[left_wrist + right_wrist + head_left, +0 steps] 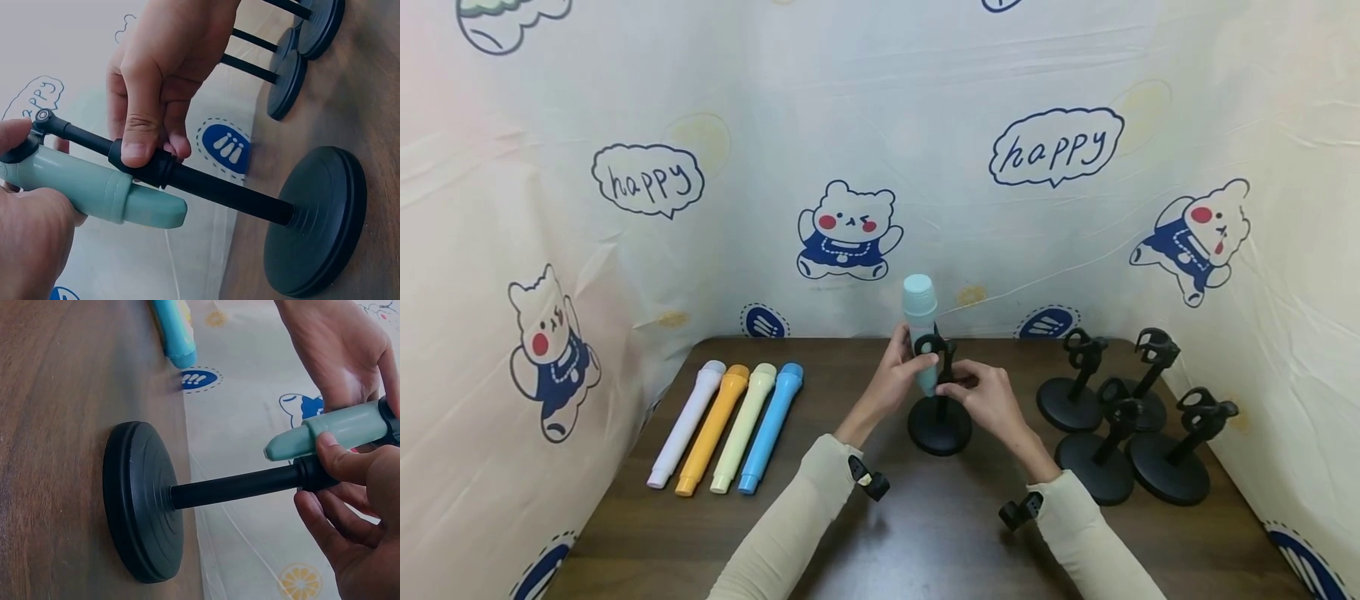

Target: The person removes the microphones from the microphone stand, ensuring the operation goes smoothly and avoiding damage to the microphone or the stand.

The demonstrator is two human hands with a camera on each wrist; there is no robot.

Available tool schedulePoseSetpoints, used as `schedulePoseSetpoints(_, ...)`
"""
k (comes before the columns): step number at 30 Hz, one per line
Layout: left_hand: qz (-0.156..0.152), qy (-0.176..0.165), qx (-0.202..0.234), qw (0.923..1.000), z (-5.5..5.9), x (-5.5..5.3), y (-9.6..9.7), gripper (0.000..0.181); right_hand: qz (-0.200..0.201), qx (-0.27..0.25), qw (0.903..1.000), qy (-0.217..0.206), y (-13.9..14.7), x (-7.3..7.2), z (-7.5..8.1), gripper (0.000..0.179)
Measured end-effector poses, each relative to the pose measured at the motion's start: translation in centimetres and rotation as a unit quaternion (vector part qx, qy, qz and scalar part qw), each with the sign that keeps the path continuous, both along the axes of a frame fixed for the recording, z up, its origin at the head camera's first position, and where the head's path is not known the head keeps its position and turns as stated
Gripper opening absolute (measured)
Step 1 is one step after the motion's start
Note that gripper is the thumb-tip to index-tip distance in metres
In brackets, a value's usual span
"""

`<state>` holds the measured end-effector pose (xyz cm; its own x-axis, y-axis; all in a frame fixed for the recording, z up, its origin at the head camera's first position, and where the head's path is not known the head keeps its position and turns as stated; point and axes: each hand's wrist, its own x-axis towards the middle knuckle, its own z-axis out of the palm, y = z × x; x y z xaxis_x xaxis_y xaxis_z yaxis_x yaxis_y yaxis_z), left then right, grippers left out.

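Note:
A pale teal toy microphone stands head up, its handle passing through the ring clip at the top of a black desktop microphone stand. My left hand grips the microphone at the clip, as the left wrist view shows with the handle and the thumb by the clip. My right hand pinches the collar partway up the stand's pole between thumb and fingers. The microphone's tapered lower end hangs beside the pole. The round base rests on the table.
On the left of the brown table lie a white microphone, an orange one, a pale yellow one and a blue one, side by side. Several black stands cluster at right. A printed cloth hangs behind.

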<state>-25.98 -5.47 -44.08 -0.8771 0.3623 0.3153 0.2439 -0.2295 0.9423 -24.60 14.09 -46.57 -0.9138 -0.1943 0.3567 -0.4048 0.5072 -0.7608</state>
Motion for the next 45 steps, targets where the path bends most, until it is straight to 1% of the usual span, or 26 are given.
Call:
schedulePoseSetpoints(6, 0.046, 0.021, -0.055, 0.9972, 0.4, 0.2, -0.4, 0.064, 0.007, 0.010, 0.9999, 0.002, -0.1, -0.1, -0.1, 0.027)
schedulePoseSetpoints(8, 0.052, 0.028, -0.066, 0.9961, 0.7, 0.3, -0.6, 0.063, 0.008, 0.020, 0.9998, 0.001, -0.1, -0.2, 0.1, 0.026)
schedulePoseSetpoints(12, 0.048, 0.041, -0.079, 0.9949, 1.4, 0.4, -0.8, 0.062, 0.010, 0.042, 0.9990, -0.008, -0.1, -0.2, 0.5, 0.023)
schedulePoseSetpoints(16, 0.061, 0.044, -0.099, 0.9922, 2.3, 0.5, -1.0, 0.063, 0.020, 0.053, 0.9981, -0.023, -0.2, 0.0, 0.8, 0.021)
schedulePoseSetpoints(20, 0.079, 0.034, -0.113, 0.9898, 3.2, 0.7, -1.2, 0.065, 0.030, 0.037, 0.9984, -0.032, -0.3, 0.1, 1.0, 0.024)
schedulePoseSetpoints(23, 0.091, 0.033, -0.119, 0.9882, 3.8, 0.6, -1.2, 0.068, 0.025, 0.014, 0.9994, -0.017, -0.5, 0.1, 1.2, 0.023)
schedulePoseSetpoints(26, 0.112, 0.044, -0.125, 0.9848, 4.3, 0.4, -1.1, 0.069, 0.018, 0.004, 0.9998, 0.008, -0.7, 0.0, 1.4, 0.018)
schedulePoseSetpoints(30, 0.150, 0.068, -0.136, 0.9769, 4.8, 0.2, -0.9, 0.066, 0.011, 0.008, 0.9993, 0.036, -0.8, -0.2, 1.5, 0.012)
schedulePoseSetpoints(35, 0.196, 0.097, -0.144, 0.9651, 5.2, 0.2, -0.9, 0.058, 0.007, 0.014, 0.9989, 0.044, -0.8, -0.4, 1.5, 0.010)
schedulePoseSetpoints(37, 0.206, 0.106, -0.148, 0.9616, 5.2, 0.2, -0.9, 0.056, 0.005, 0.015, 0.9991, 0.040, -0.8, -0.4, 1.5, 0.011)
schedulePoseSetpoints(40, 0.213, 0.114, -0.149, 0.9588, 5.2, 0.2, -1.0, 0.054, 0.006, 0.018, 0.9992, 0.036, -0.8, -0.3, 1.5, 0.011)
schedulePoseSetpoints(45, 0.215, 0.129, -0.146, 0.9570, 5.2, 0.0, -1.1, 0.051, 0.002, 0.016, 0.9992, 0.038, -0.8, -0.1, 1.5, 0.011)
